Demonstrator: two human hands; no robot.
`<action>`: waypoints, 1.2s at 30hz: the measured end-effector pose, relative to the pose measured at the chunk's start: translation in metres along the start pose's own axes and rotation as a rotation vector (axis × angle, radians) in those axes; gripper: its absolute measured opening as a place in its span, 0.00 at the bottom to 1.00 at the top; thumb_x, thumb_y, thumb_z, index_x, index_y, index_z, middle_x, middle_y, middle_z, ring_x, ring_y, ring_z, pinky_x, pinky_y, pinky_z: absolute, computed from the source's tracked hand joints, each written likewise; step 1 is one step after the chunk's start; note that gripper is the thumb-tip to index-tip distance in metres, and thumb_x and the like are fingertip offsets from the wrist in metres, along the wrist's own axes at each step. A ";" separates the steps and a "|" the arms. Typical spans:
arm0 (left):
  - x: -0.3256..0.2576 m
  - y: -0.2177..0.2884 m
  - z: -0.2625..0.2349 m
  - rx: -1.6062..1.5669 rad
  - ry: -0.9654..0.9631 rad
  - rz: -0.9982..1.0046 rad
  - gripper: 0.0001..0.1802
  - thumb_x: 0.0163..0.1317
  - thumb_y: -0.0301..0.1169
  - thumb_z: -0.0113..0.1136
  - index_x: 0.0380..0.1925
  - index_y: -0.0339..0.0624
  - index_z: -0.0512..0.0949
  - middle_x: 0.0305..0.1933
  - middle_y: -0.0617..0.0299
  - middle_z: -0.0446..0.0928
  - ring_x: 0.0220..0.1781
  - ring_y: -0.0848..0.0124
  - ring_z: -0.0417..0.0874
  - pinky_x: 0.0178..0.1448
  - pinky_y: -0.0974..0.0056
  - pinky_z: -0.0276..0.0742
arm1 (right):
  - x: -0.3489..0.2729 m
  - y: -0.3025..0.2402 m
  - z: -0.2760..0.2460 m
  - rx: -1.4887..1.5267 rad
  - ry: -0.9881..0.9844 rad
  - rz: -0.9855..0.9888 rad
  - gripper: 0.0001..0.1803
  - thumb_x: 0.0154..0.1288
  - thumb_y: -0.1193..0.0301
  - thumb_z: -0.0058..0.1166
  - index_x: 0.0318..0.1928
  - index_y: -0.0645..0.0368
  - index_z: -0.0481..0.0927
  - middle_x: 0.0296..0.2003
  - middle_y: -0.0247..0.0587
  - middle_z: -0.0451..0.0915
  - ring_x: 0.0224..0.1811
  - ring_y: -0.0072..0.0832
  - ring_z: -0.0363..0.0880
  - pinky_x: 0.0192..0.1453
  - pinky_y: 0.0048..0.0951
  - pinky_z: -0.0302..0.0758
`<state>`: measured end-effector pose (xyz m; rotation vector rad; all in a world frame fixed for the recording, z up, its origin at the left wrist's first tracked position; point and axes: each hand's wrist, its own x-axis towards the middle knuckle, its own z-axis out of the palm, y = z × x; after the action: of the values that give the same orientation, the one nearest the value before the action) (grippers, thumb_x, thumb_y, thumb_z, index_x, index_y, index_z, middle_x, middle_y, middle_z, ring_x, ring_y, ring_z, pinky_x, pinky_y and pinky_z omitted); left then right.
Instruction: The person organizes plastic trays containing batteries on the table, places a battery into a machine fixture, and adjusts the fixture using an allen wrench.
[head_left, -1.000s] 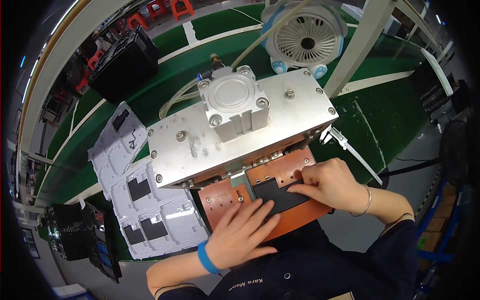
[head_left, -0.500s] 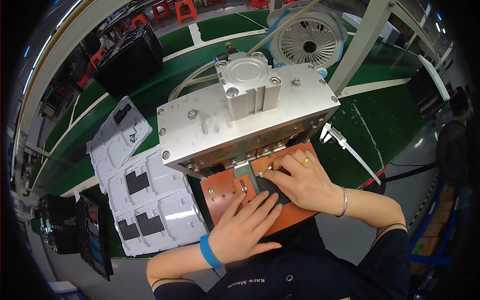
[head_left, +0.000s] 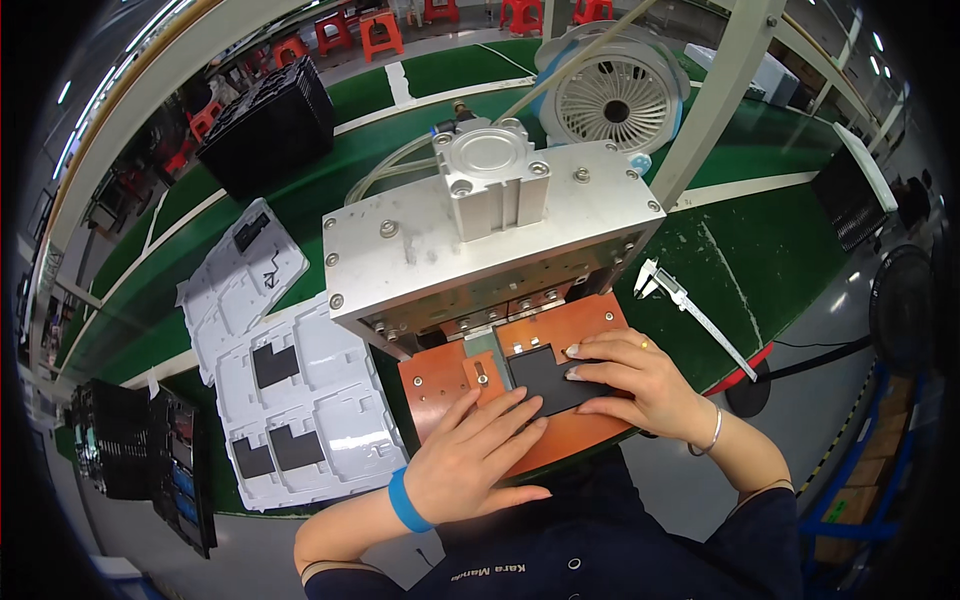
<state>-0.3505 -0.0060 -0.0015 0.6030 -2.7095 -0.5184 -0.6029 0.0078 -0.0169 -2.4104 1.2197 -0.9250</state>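
A flat black piece with a notched corner point(head_left: 545, 384) lies on the orange fixture plate point(head_left: 425, 388), in front of the metal press. My left hand point(head_left: 468, 452) lies palm down with fingers stretched out. Its fingertips touch the left lower edge of the black piece. On the other side, my right hand point(head_left: 645, 388) has its fingers extended over the right part of the piece, thumb apart near the lower edge. Left of the piece sits a small slotted orange block point(head_left: 484, 372) with a screw. Small silvery bits point(head_left: 526, 346) show at the piece's upper edge.
The silver press point(head_left: 400, 265) with its cylinder point(head_left: 495, 185) stands just beyond my hands. A white moulded tray point(head_left: 350, 400) at left holds several black pieces. Digital calipers point(head_left: 695, 312) lie at right. A fan point(head_left: 615, 105) and black stacked trays point(head_left: 265, 125) stand behind.
My right hand has moved from a pinch at the piece's upper edge to the right, its fingers now spread out. More of the black piece shows. My left hand stays nearly in place.
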 end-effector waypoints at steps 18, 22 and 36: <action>0.004 0.004 -0.005 0.052 -0.060 -0.007 0.34 0.46 0.53 0.62 0.49 0.42 0.73 0.58 0.56 0.68 0.62 0.58 0.65 0.62 0.49 0.58 | 0.012 0.018 0.007 0.090 0.064 -0.081 0.18 0.44 0.69 0.64 0.40 0.59 0.79 0.44 0.38 0.77 0.43 0.36 0.73 0.48 0.34 0.72; 0.002 0.006 -0.006 0.094 -0.097 -0.027 0.35 0.44 0.54 0.62 0.50 0.45 0.74 0.58 0.55 0.68 0.61 0.56 0.65 0.63 0.48 0.55 | 0.018 0.012 -0.006 0.189 0.139 -0.108 0.15 0.50 0.69 0.61 0.39 0.60 0.79 0.40 0.40 0.76 0.42 0.36 0.74 0.47 0.32 0.72; 0.024 0.012 0.009 -0.001 0.029 -0.133 0.27 0.54 0.49 0.56 0.46 0.39 0.76 0.58 0.48 0.67 0.60 0.52 0.65 0.61 0.52 0.60 | -0.004 -0.067 -0.126 0.467 0.400 -0.391 0.06 0.53 0.70 0.55 0.24 0.57 0.75 0.18 0.36 0.72 0.20 0.30 0.72 0.22 0.26 0.65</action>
<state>-0.3788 -0.0039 0.0009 0.7887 -2.6541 -0.5403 -0.6455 0.0555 0.1105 -2.1648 0.5372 -1.6581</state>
